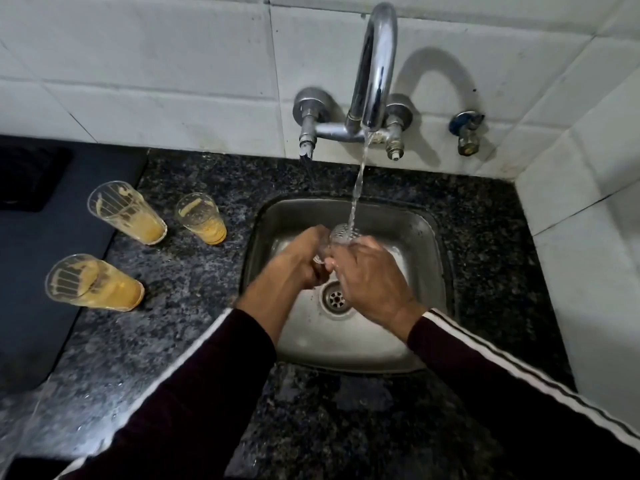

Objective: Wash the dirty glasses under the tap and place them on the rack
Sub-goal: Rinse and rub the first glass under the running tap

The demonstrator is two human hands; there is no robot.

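Hands centre frame: left hand (304, 258) and right hand (372, 275) grip glass (341, 235) under tap (375, 64) stream, fingers curled round it, seemingly. Three dirty glasses (135, 213) stand left on worktop (194, 271).

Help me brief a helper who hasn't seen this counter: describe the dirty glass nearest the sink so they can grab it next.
Start at the steel sink and look just left, onto the dark speckled counter. Three glasses with orange residue stand there. The one you want is the small glass, closest to the sink's edge and the shortest of the three.
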